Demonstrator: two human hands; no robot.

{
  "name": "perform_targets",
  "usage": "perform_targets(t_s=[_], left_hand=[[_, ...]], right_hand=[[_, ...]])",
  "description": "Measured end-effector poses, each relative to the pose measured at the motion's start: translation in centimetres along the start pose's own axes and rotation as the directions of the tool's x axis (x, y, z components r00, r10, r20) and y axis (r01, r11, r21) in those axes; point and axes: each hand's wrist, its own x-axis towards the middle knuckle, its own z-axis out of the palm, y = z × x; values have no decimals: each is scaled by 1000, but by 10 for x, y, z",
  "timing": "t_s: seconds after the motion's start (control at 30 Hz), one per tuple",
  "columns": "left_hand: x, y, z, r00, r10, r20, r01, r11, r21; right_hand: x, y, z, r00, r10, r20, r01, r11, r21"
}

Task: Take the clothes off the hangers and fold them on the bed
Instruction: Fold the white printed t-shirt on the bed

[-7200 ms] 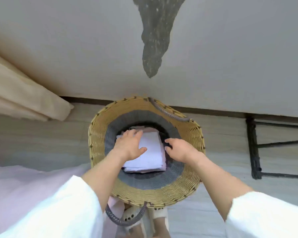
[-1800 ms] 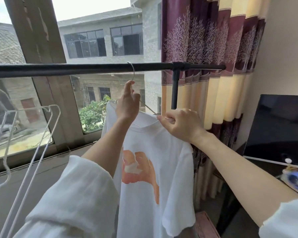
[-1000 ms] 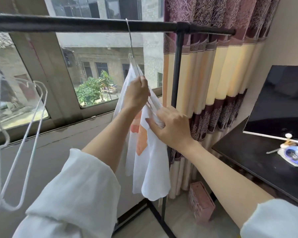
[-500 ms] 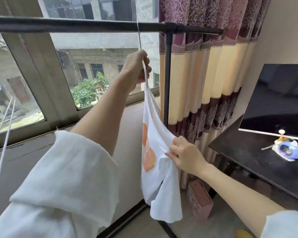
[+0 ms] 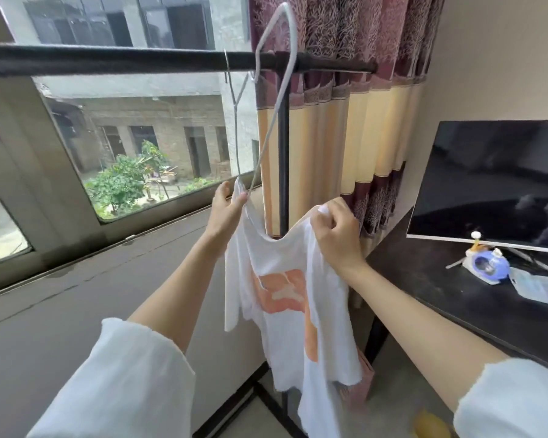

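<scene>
A white T-shirt (image 5: 291, 308) with an orange print hangs between my two hands, below the black clothes rail (image 5: 124, 60). My left hand (image 5: 225, 210) pinches one shoulder of the shirt, right at the lower tip of a white wire hanger (image 5: 276, 86). The hanger is hooked on the rail and swung up at a tilt. My right hand (image 5: 336, 230) grips the shirt's other shoulder in a fist. The neckline sags between my hands.
A window (image 5: 124, 143) lies behind the rail. A maroon and cream curtain (image 5: 345, 105) hangs to the right. A dark desk (image 5: 475, 298) holds a monitor (image 5: 494, 184) and a small blue gadget (image 5: 484, 267). A pink box (image 5: 361, 387) stands on the floor.
The shirt has come down off the hanger and both hands now hold its shoulders. My left hand dropped from near the rail; the bare hanger has swung up on the rail.
</scene>
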Motion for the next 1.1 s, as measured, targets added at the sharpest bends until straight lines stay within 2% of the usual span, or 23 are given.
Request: perform_targets(t_s=[0.07,0.13,0.23,0.33,0.4,0.47,0.53,0.57,0.6,0.67,0.77,0.8,0.9,1.03,1.1], left_hand=[[10,-2,16,993,25,117,-26,1000,2],[16,-6,27,986,0,167,3,1000,-21],[27,-15,35,999,18,38,-18,1000,9],[28,-15,40,984,150,-94,-145,988,61],[21,-12,43,979,163,-125,-162,987,18],[15,-13,37,998,19,-56,-30,978,-205],[8,-23,25,971,-181,158,231,886,-403],[2,-30,19,934,-257,249,342,842,-416],[-5,-39,13,919,-300,256,382,838,-390],[-19,-51,6,905,-392,164,425,822,-380],[-52,-76,-15,899,-406,-166,343,886,-311],[-63,-80,-18,897,-383,-223,327,912,-248],[-130,-99,-50,891,-321,-320,305,947,-101],[-230,-110,-107,839,-245,-486,293,956,22],[-272,-111,-134,827,-202,-525,298,949,104]], right_hand=[[6,-1,-10,1000,7,-29,-6,1000,29],[8,-2,-19,999,19,-42,-17,998,60],[5,6,-32,999,16,-47,-12,996,84],[7,16,-41,999,27,-44,-24,998,66],[9,20,-43,999,45,-24,-44,997,57],[8,23,-42,998,58,-2,-58,997,58],[4,27,-41,997,76,32,-78,996,52],[2,29,-40,995,82,53,-85,995,57],[0,33,-38,993,88,85,-93,994,63],[-6,38,-34,986,92,139,-98,994,42],[-27,45,-19,963,38,266,-45,999,19],[-33,48,-18,958,-12,287,11,1000,6],[-74,41,8,901,-136,412,121,991,62],[-141,17,53,829,-178,530,114,982,151],[-170,2,70,802,-189,567,105,978,178]])
